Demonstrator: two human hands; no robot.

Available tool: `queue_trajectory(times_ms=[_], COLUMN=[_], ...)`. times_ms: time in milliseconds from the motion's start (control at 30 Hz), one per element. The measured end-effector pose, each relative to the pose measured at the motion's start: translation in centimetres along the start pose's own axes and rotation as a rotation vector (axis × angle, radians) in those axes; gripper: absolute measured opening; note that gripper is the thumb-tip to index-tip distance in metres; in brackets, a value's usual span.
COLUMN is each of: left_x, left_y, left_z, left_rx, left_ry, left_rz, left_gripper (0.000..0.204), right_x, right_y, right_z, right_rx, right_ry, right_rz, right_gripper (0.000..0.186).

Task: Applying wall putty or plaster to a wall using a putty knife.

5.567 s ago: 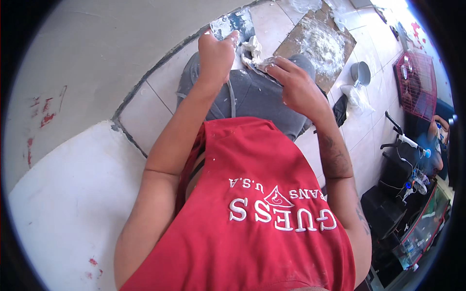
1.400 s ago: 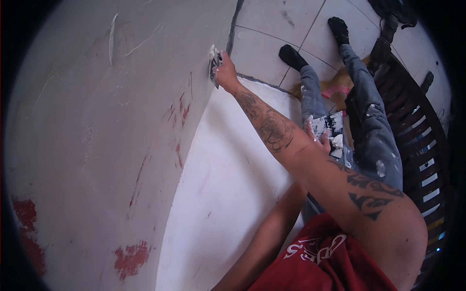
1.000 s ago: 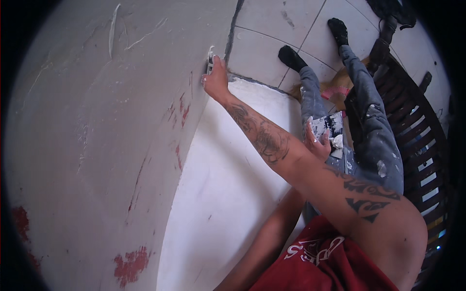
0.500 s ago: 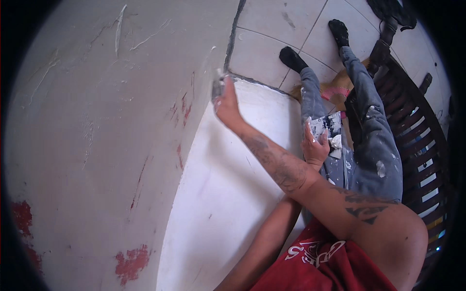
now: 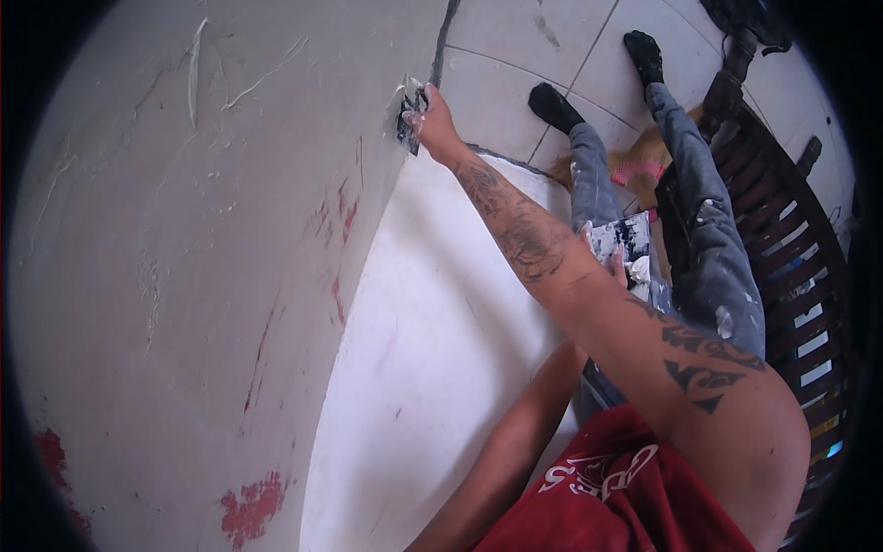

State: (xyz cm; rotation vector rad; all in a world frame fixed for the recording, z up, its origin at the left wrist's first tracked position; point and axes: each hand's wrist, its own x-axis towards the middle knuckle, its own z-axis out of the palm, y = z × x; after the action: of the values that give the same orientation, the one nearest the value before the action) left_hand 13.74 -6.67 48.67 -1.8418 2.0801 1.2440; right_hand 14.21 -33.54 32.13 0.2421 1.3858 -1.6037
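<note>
The right hand [image 5: 437,124] reaches across to the smooth grey wall [image 5: 230,230], low down near the pale tiled floor [image 5: 497,92]. Its grip is closed around a small, dark, flat scraper with white smears [image 5: 407,138]. The blade looks to be touching the wall. The left hand [image 5: 618,262] is mostly hidden behind the right arm. Its fingers hold a wide, flat, dark plate smeared with white [image 5: 630,235], over the grey trousers spotted with white [image 5: 717,258]; how tight, I cannot tell. A soft white lump of paste [image 5: 638,269] sits on the plate. The step seems to be spreading paste on the wall. The next move likely calls for sliding the blade flat and gently.
</note>
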Motion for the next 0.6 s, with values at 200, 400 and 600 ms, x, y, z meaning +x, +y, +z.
queue_trajectory(times_ms=[200, 400, 600], left_x=[-0.2, 0.0, 0.6], left_y=[0.3, 0.4, 0.1], left_z=[0.1, 0.1, -0.6], left_rx=[-0.012, -0.004, -0.042], left_ry=[0.02, -0.004, -0.084], left_rz=[-0.005, -0.031, 0.019], left_gripper=[0.057, 0.056, 0.055], right_x=[-1.3, -3.3, -5.1], right_y=[-1.1, -3.3, -4.8], right_z=[2.6, 3.2, 4.3], right_rx=[-0.373, -0.41, -0.452], right_ry=[0.201, 0.139, 0.144], right_rz=[-0.188, -0.187, -0.197], right_gripper=[0.037, 0.039, 0.042])
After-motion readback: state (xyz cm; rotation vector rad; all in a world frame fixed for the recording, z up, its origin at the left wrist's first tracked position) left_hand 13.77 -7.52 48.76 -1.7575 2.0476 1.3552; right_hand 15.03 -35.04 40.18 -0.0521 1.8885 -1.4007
